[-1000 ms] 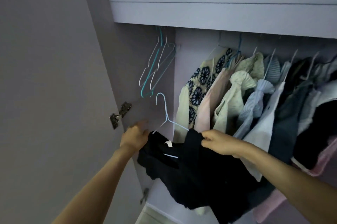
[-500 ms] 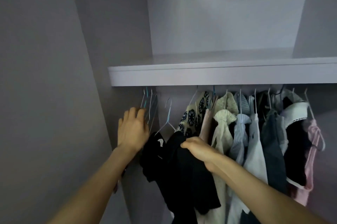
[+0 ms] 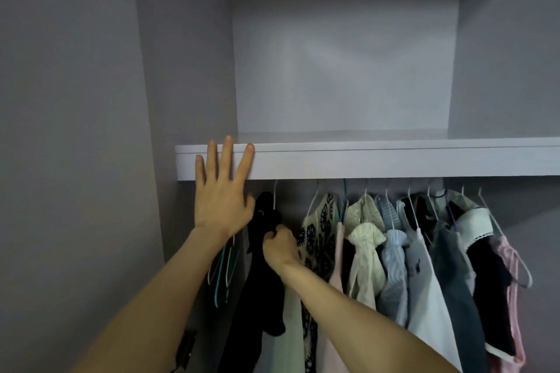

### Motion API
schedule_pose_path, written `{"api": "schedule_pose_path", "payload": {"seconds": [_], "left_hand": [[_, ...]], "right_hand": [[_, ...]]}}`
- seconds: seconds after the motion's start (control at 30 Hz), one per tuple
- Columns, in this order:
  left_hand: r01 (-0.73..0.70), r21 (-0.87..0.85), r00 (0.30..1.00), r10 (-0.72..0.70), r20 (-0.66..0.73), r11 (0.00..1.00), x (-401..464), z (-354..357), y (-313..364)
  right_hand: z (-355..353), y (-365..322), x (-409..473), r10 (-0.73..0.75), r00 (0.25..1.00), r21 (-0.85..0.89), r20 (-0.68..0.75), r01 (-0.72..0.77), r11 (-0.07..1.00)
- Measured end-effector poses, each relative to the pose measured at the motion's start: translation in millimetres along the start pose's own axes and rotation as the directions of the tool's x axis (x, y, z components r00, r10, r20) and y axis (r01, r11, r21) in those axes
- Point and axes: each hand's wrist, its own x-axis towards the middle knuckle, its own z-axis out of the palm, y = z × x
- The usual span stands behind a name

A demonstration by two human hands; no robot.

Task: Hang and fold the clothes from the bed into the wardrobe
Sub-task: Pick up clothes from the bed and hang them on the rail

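Under the shelf, the right hand grips a black garment seemingly just hung, left hand spread flat on its edge; remaining bed clothes unseen.

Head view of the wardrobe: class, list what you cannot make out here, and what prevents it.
- Rail and hanger hooks: hidden behind the shelf.
- Black garment: whether its hanger is hooked on; same shelf edge hides it.
- Right hand fingers: curled into dark cloth.
- Empty hangers: tops covered by left hand.
- Garment hems: cut off at the bottom edge.
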Motion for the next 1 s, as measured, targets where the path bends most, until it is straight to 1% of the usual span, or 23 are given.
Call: {"api": "schedule_pose_path", "payload": {"seconds": [0.1, 0.23, 0.3, 0.5, 0.6, 0.67, 0.77, 0.87, 0.93, 1.0], "left_hand": [[0.012, 0.007, 0.998, -0.011, -0.066, 1.000, 1.7, 10.6, 0.8], [0.023, 0.007, 0.993, -0.022, -0.116, 1.000, 3.3, 18.1, 1.3], [0.023, 0.011, 0.990, -0.022, -0.136, 1.000, 2.9, 19.4, 1.4], [0.027, 0.036, 0.996, -0.023, -0.091, 0.999, 3.3, 11.8, 1.8], [0.044, 0.034, 0.999, -0.043, -0.025, 0.998, 2.3, 2.4, 5.9], [0.068, 0.002, 0.997, -0.068, 0.026, 0.998, -0.6, -4.4, 10.6], [0.095, -0.064, 0.989, -0.087, 0.121, 0.993, -17.4, -13.2, 17.8], [0.123, -0.097, 0.966, -0.096, 0.242, 0.988, -49.5, -22.2, 22.5], [0.175, -0.113, 0.944, -0.135, 0.301, 0.978, -77.6, -31.6, 26.4], [0.270, -0.136, 0.916, -0.211, 0.340, 0.953, -111.3, -44.1, 31.8]], "right_hand": [[9.5, 4.9, 26.8, -0.019, 0.997, -0.037, -0.077, 0.016, 0.999], [12.7, 17.9, 52.2, 0.054, 0.995, -0.024, -0.087, -0.056, 0.998], [13.7, 29.6, 56.0, 0.089, 0.994, -0.041, -0.062, -0.091, 0.995], [2.1, 53.0, 36.2, 0.108, 0.994, -0.116, -0.019, -0.109, 0.987], [-16.9, 54.3, 22.9, 0.110, 0.994, -0.153, 0.002, -0.108, 0.982], [-27.9, 53.7, 10.7, 0.110, 0.993, -0.194, 0.036, -0.101, 0.976], [-46.6, 47.3, -9.1, 0.053, 0.995, -0.266, 0.080, -0.030, 0.963], [-64.8, 36.1, -33.3, -0.070, 0.995, -0.312, 0.073, 0.089, 0.946], [-71.9, 29.6, -55.1, -0.166, 0.981, -0.308, 0.098, 0.188, 0.933], [-73.4, 29.5, -80.3, -0.252, 0.953, -0.298, 0.166, 0.292, 0.909]]}}
